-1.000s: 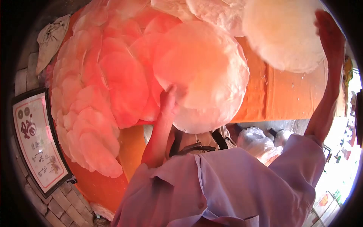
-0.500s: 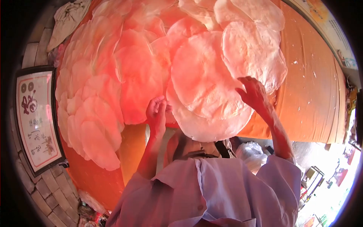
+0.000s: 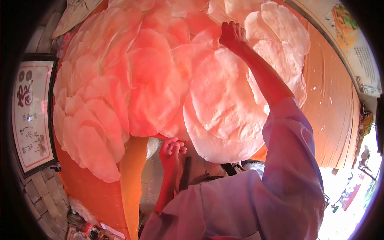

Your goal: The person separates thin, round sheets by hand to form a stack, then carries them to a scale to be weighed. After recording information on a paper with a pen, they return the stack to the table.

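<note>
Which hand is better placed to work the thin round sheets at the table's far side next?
Probably the right hand: it is out among the far sheets, fingers curled, though its grip is unclear. The left hand is by the table's near edge, a longer reach.

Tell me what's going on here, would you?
A person in a loose, pale purplish shirt is at work over many thin, round, pale sheets, which lie overlapping on an orange-covered surface. The right hand reaches over the sheets at the far side; whether it grips one cannot be told. The left hand is near the close edge, fingers loosely curled, with nothing visible in it.
</note>
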Motion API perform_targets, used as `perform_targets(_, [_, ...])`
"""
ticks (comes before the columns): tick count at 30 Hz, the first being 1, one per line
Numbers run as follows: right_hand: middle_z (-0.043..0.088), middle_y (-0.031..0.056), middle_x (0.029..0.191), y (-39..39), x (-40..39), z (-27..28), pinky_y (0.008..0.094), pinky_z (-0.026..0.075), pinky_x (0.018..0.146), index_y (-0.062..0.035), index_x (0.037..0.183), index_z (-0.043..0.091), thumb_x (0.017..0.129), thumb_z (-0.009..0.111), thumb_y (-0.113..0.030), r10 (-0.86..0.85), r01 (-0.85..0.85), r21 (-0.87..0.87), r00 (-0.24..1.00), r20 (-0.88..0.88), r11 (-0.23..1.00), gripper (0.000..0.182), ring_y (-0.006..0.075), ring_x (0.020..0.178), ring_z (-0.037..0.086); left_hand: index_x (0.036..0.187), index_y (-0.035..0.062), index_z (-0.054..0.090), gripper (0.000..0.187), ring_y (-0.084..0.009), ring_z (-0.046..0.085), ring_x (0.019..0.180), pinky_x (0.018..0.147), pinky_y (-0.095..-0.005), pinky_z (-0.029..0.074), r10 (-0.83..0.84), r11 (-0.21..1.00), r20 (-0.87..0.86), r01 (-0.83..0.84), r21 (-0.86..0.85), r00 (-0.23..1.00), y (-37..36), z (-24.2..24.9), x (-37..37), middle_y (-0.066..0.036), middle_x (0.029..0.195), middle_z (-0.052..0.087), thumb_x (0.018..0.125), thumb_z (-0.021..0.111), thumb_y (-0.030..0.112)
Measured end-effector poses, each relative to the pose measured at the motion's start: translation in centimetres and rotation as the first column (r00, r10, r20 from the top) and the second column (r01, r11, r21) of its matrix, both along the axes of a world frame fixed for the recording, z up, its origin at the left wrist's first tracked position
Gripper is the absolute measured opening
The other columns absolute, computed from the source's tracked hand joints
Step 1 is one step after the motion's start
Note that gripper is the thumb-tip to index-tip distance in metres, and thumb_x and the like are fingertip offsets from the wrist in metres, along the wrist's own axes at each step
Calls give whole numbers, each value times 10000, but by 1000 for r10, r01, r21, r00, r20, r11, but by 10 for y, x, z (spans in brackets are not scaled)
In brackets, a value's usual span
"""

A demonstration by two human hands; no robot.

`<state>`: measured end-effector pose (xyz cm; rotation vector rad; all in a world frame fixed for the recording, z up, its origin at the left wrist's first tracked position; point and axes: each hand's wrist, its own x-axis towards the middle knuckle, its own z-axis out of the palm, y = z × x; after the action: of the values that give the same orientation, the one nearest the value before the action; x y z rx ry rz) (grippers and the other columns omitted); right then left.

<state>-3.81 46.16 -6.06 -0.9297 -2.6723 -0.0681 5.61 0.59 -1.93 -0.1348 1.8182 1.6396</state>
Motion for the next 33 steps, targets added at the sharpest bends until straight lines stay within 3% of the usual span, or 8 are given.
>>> perform_targets(4, [671,130,892,44,-10,27,459,519,702,-110,845,689,739,578,-166,42,-45,30,993,111,999,163,329,822,655,1067,-17,538,208,-180,632,677,630,-284,537,55,998,-4,-55,8,998,2,6,-7,-120,865,634,923,543,133])
perform_targets(6, [646,234,947,98,-8,11,437,524,739,-4,954,641,728,623,-153,163,-94,546,983,-80,833,271,329,876,654,1072,-13,530,212,-179,630,676,628,-284,536,72,996,13,-72,45,997,0,2,-10,-116,864,632,925,546,139])
perform_targets(7, [651,221,866,82,-14,92,452,513,649,-12,878,655,702,597,-120,-50,47,16,978,200,999,215,339,791,657,1075,-11,526,214,-178,628,675,627,-284,535,77,994,14,-78,72,997,2,1,-16,-114,864,630,925,547,141])
perform_targets(11, [642,174,731,19,7,211,448,495,544,-38,739,648,705,616,-132,238,-168,337,955,-178,926,105,373,621,627,1076,-8,531,192,-175,618,739,662,-283,514,52,986,79,-64,151,995,10,1,-36,-125,880,623,921,544,104])
perform_targets(15, [604,74,710,-98,38,229,374,441,465,-70,805,588,786,588,-109,499,-489,518,857,132,702,43,233,561,588,1144,7,527,287,-259,640,870,771,-374,531,-97,824,233,-54,564,968,17,-10,-78,-161,996,633,954,510,222])
perform_targets(16, [652,123,876,-138,46,218,377,511,634,-66,922,633,802,531,-78,653,-637,158,753,-83,754,158,295,783,645,1178,11,514,330,-282,622,930,814,-399,515,-99,772,281,-104,627,955,17,-8,-88,-169,1057,616,955,501,253])
perform_targets(21, [481,41,652,-273,103,137,323,391,499,-97,673,514,643,600,-176,800,-819,-96,573,-177,565,120,177,603,510,1341,27,413,515,-338,482,1209,1002,-490,410,50,477,341,-323,817,939,-6,2,-109,-175,1322,490,956,456,367])
perform_targets(33, [640,132,809,-316,121,74,397,513,646,-60,890,639,724,698,-123,402,-624,-613,782,-477,485,188,315,747,637,1352,32,397,447,-243,495,1208,1009,-400,427,140,726,205,-241,644,969,-41,-30,-93,-106,1335,496,962,486,231])
